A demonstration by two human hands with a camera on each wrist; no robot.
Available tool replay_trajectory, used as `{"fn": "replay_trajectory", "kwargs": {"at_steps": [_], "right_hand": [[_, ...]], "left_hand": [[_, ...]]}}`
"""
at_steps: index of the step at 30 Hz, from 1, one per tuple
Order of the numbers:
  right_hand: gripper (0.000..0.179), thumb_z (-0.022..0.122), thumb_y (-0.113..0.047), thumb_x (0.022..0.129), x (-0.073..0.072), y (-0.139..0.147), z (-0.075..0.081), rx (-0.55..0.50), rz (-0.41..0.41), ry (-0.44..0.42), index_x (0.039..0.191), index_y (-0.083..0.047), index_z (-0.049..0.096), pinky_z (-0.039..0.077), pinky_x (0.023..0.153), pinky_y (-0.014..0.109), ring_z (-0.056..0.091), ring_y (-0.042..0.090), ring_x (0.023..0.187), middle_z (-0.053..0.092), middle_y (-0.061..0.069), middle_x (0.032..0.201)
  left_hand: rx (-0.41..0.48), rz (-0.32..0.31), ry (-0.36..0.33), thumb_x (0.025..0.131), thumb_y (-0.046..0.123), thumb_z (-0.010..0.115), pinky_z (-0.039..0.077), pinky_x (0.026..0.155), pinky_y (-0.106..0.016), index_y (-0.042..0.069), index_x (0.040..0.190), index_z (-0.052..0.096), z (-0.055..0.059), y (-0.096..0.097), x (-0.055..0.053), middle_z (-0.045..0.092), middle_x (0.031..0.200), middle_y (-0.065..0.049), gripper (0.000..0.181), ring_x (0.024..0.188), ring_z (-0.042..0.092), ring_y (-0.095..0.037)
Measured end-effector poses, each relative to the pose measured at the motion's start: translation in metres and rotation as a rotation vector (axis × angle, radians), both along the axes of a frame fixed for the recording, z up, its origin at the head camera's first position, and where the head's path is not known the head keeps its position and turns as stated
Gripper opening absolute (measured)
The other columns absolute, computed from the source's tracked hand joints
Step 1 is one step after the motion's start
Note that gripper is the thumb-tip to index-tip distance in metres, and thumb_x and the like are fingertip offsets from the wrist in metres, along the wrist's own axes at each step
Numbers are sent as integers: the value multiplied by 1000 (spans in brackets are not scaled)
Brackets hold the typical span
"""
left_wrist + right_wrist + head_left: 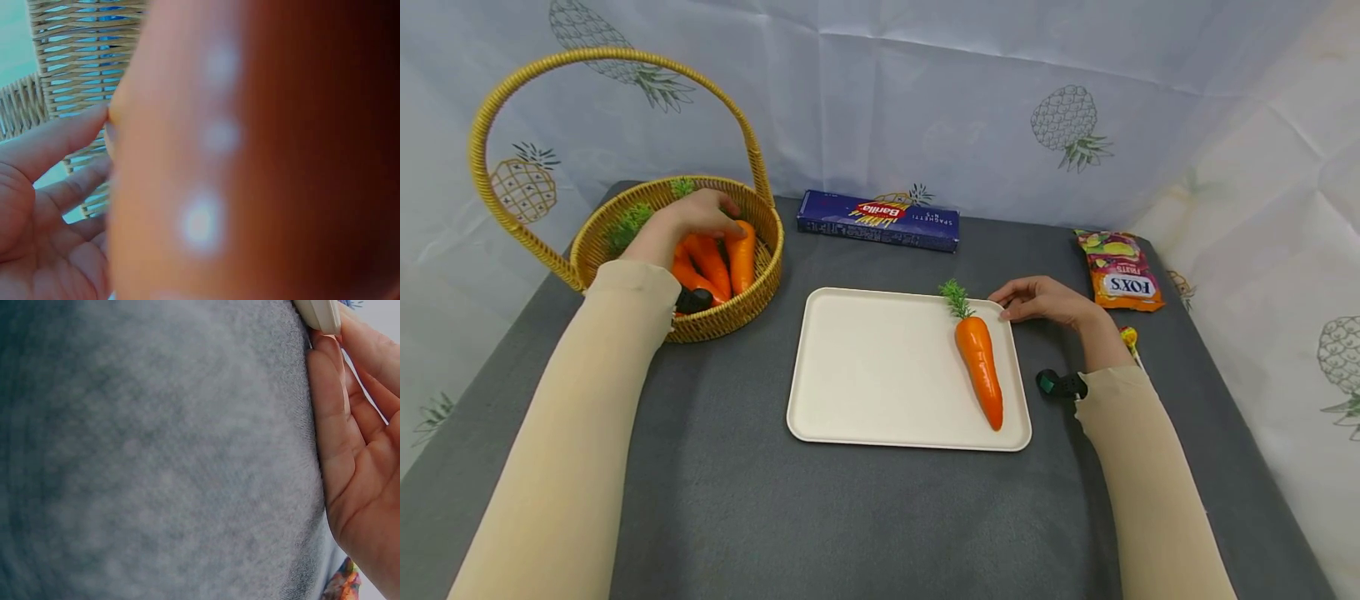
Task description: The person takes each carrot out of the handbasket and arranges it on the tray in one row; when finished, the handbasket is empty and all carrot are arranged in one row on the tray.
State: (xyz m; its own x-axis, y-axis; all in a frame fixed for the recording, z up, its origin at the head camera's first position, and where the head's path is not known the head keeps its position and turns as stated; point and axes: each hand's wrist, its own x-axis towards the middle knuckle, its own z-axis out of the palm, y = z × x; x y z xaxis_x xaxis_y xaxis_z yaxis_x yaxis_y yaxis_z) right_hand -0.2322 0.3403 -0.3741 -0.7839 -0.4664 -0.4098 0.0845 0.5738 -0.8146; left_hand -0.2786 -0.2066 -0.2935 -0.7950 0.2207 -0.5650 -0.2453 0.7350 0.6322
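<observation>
My left hand [700,212] reaches into the wicker basket [760,287] and grips a carrot [742,262] near its thick end. In the left wrist view, a blurred orange surface [181,156] hides much of that grip; the thumb tip meets its edge. Several other carrots [703,258] with green tops lie in the basket beneath the hand. My right hand [1048,300] pinches the far right corner of the cream tray [880,367], with the tray's edge [322,315] between thumb and fingers. One carrot [979,367] lies on the tray's right side, leafy top pointing away.
Behind the tray lies a blue spaghetti box [878,221]. An orange-and-red sweets bag [1120,271] is at the back right, with a lollipop [1129,337] partly behind the right wrist. The basket's tall handle [602,54] arches above the left hand. A grey cloth [850,525] covers the table.
</observation>
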Motion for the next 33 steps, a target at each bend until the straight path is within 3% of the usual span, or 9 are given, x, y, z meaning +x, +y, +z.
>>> {"fn": "replay_trajectory", "kwargs": {"at_steps": [3,9,11,13,16,18,22,28,33], "right_hand": [[44,67,-11,93,0,0,1,4,1,1,132,6,55,58,82,18,60,9,83,67,-11,99],[44,67,-10,93,0,0,1,11,-1,3,132,5,55,58,82,18,60,9,83,67,-11,99],[43,67,-10,93,0,0,1,11,-1,3,132,5,55,58,82,18,60,9,83,67,-11,99],[43,67,-10,93,0,0,1,11,-2,2,132,5,56,58,82,18,60,10,83,67,-11,100],[44,67,-10,93,0,0,0,9,-1,1,132,5,56,59,83,18,61,10,83,67,-11,100],[44,67,-10,93,0,0,0,9,-1,1,132,5,56,59,83,18,61,10,83,67,-10,100],[43,67,-10,93,0,1,0,13,-3,2,132,5,56,58,83,18,60,10,84,67,-10,100],[44,67,-11,93,-1,1,0,20,-4,2,132,5,56,58,83,18,60,10,83,67,-9,101],[44,67,-11,93,-1,1,0,27,0,6,132,4,56,58,83,18,60,10,84,67,-10,102]], "left_hand": [[43,30,-36,104,34,45,61,66,-57,15,160,-2,0,3,2,29,151,-29,75,76,73,-42],[19,1,-24,104,34,46,61,66,-55,15,160,0,3,4,1,23,155,-32,75,73,74,-39],[10,-10,-20,104,35,46,61,66,-54,14,160,2,3,4,2,27,154,-32,74,79,74,-41],[-1,-27,-15,103,36,45,61,67,-52,14,160,4,2,5,2,29,153,-30,73,97,71,-42],[-6,-50,-6,102,38,46,61,69,-50,15,160,6,0,6,2,30,154,-26,74,125,55,-42],[-9,-61,-4,102,39,46,61,70,-50,15,160,5,-1,6,2,27,156,-24,75,135,44,-41],[-26,-84,5,101,38,47,61,71,-50,14,160,6,-2,7,0,23,158,-23,76,139,39,-42],[-48,-132,24,102,37,48,57,90,-47,10,157,16,-2,7,-1,24,157,-22,69,139,40,-45],[-49,-147,43,101,36,50,56,91,-47,8,152,23,-2,6,-1,31,151,-22,64,134,45,-45]]}}
